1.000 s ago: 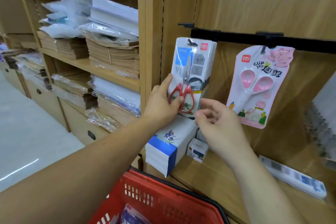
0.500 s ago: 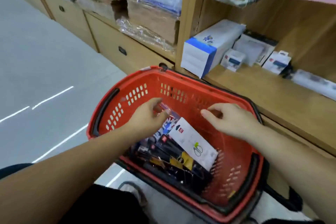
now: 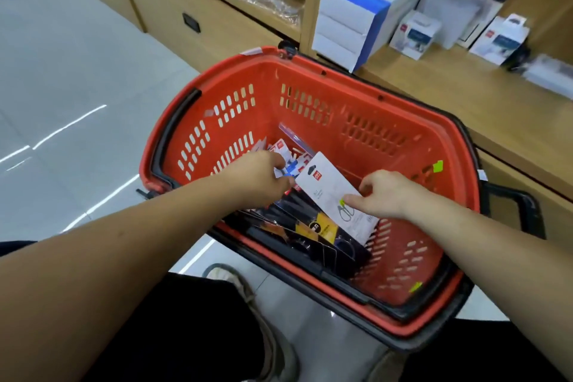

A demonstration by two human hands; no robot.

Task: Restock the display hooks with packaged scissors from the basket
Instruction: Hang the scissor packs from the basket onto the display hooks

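Both hands are down inside the red basket [image 3: 310, 84], sorting for the next pack to hang. The right hand [image 3: 390, 195] is on the white scissors pack [image 3: 325, 189]. Its thumb lies flat on the printed face and its fingers [image 3: 367, 184] curl at the pack's far edge, so it reads as a pinch on the card. Holding the card by the edge probably lets it be peeled off the pile without dragging the others along.

The pack lies on top of the heap, just inward of those fingers. Its long axis runs diagonally. The hang-hole end points away from the person, toward the left fingers, and the bottom end lies toward the near wall beneath the right wrist. The scissors picture sits close to the right thumb.

The left hand [image 3: 257, 178] hovers over the blue-and-white packs [image 3: 290, 169] with its fingers [image 3: 277, 161] curled down onto them. Whether they have closed on a pack is hidden, so I cannot tell. It may be steadying the pile or choosing a second pack.

The dark packs [image 3: 313, 229] with yellow labels lie below both sets of fingers, fanned toward the near wall. Beyond the basket, the shelf [image 3: 434, 93] carries a blue-and-white box [image 3: 350, 18]. The display hooks are out of view, so the lifted pack would need its hole end turned upward.
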